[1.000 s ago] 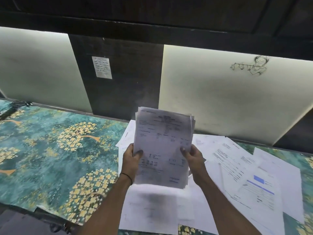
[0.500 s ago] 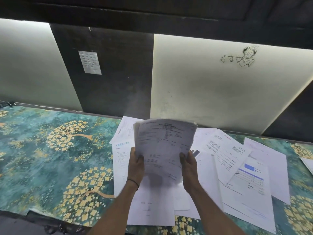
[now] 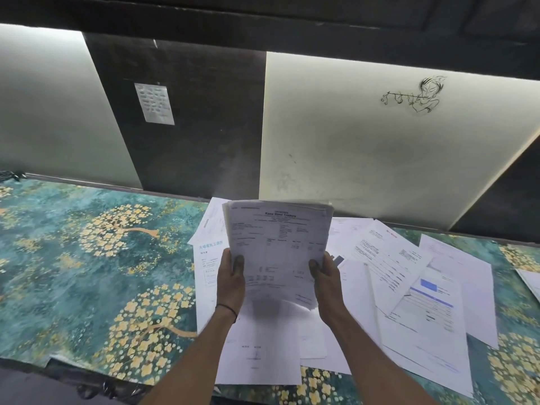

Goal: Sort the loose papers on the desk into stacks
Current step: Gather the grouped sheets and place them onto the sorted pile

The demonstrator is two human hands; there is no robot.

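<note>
I hold a sheaf of printed papers upright above the desk, its top sheet a form with small black print. My left hand grips its left edge, thumb on the front. My right hand grips its right edge the same way. Below and to the right, several loose white sheets lie overlapping on the desk, one with a blue block and one with blue characters. A mostly blank sheet lies under my forearms.
The desk is covered by a teal cloth with yellow flower trees, bare of paper on the left half. Lit white panels and a dark panel with a small taped note stand behind. Another sheet shows at the right edge.
The sheaf has stayed in both hands. It dipped and bent back half a second ago and now stands straighter. My view has shifted slightly over the desk.
</note>
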